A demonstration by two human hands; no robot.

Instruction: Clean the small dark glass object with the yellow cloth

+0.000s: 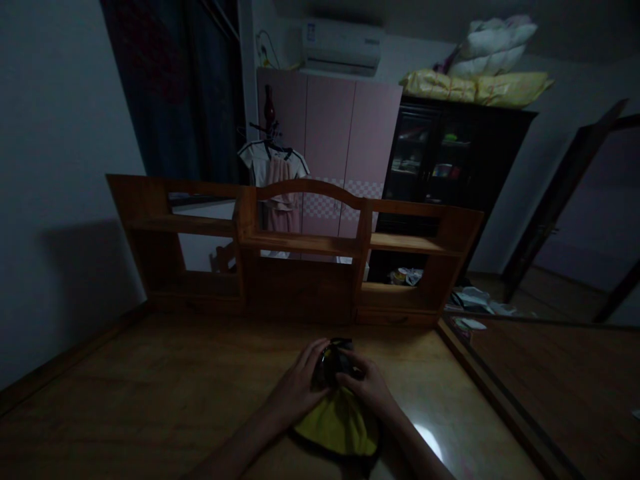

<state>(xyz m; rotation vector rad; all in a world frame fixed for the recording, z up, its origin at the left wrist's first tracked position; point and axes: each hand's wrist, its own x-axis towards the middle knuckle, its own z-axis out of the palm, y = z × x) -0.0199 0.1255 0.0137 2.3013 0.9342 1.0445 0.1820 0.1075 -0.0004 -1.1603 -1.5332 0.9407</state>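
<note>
A dark, glossy, rounded object [334,363], too dim to identify, was held between the fingers of two bare hands at the near middle of the scene. On its near side, a yellow-green cloth piece with dark edging [343,423] fanned out, narrow and gathered beside the object, wide toward the viewer. The left hand [300,383] curved around the object's left side, its fingers close together and reaching along toward the far end. The right hand [369,383] met the object's right side with bent fingers, the thumb set near the gathered cloth; how firmly either hand pressed could not be told.

Beneath lay a broad, light-brown wooden surface [200,373], with a bright white reflection to the right of the cloth. Along its far edge stood a brown wooden shelf unit with an arched centre [300,287]. Beyond that, clothes hung on a dark stand, a white short-sleeved top [259,162] and a pale pink garment [281,173] among them. Farther back stood a pink wardrobe [327,127] below a white wall-mounted air conditioner [343,47], and to the right a black glass-doored cabinet [450,153] topped with yellow bundles [475,90].
</note>
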